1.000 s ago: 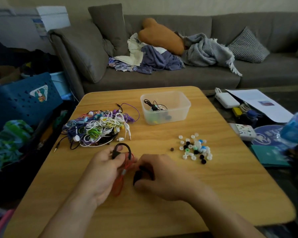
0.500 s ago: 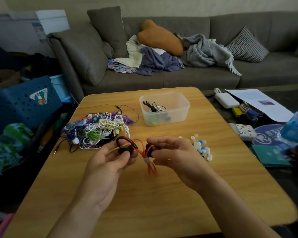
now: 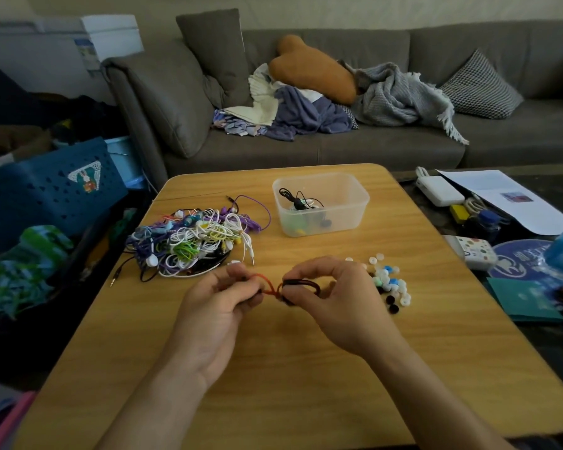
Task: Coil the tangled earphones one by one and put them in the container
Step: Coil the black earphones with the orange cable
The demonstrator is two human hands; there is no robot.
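Left hand (image 3: 216, 302) and right hand (image 3: 330, 298) fingers pinching red-corded black earphone (image 3: 273, 287), above wooden table (image 3: 306, 368), near clear plastic container (image 3: 320, 204)

Bare wooden table (image 3: 306, 378) is lying open across the lower half of the frame, offering free passage. At centre left the tangled earphone pile (image 3: 192, 241) is blocking the way; at centre right, scattered ear tips (image 3: 387, 282) are crowding the surface. Between them, a clear lane is running up to the container (image 3: 358, 207).
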